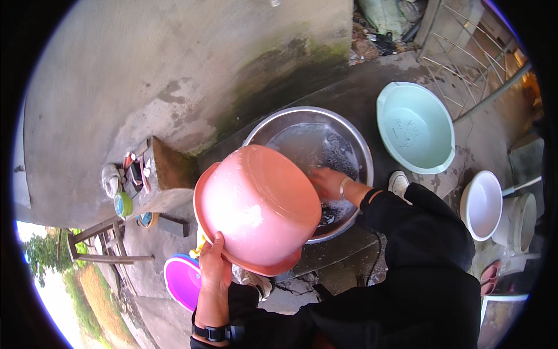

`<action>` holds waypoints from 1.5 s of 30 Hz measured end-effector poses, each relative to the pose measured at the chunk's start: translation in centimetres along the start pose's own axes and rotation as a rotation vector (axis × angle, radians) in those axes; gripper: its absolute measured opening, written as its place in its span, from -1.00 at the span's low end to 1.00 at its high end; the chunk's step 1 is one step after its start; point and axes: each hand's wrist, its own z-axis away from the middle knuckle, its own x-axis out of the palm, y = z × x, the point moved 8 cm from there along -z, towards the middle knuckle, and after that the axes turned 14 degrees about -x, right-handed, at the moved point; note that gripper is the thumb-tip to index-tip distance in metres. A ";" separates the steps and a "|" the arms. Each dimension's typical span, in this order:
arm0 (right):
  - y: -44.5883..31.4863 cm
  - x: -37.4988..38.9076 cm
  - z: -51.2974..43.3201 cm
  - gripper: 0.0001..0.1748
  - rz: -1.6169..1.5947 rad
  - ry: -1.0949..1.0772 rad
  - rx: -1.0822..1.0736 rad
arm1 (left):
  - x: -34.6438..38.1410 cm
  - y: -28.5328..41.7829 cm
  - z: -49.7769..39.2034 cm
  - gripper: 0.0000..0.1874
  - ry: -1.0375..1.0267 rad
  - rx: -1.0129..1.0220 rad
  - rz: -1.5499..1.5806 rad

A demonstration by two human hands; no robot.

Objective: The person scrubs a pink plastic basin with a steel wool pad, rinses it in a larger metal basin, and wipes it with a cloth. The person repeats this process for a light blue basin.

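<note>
My left hand (212,264) grips the rim of a pink plastic basin (257,205), thumb on the outer wall. The basin is tilted, its base facing up and to the right, so its inside is hidden. Below it stands a wide stainless steel basin (368,161) holding cloudy, sudsy water (301,141). My right hand (330,182), with a bracelet at the wrist, reaches over that water beside the pink basin's base. Its fingertips are partly hidden, and I cannot tell whether they touch the basin or hold anything.
A mint-green basin (418,126) and a white basin (479,205) stand at right, with a bucket (523,222) beyond. A magenta basin (181,279) is at lower left. Small items lie on a concrete block (174,168) by the wall (152,56).
</note>
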 end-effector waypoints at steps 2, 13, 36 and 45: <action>-1.2 3.8 0.9 -0.24 0.067 -0.217 0.050 | -0.4 0.0 0.1 -0.64 0.007 0.000 -0.006; 4.2 -0.4 1.6 -0.79 -0.241 0.225 0.569 | 3.3 -1.7 0.0 -0.55 -0.182 0.011 -0.024; -30.3 -26.3 0.7 -0.54 -0.264 0.840 -0.445 | 8.5 -3.5 0.4 -0.37 -0.433 -0.005 0.045; -27.5 -13.3 -0.9 -0.54 0.324 0.515 -0.260 | 8.0 -3.9 0.4 -0.37 -0.455 -0.051 0.042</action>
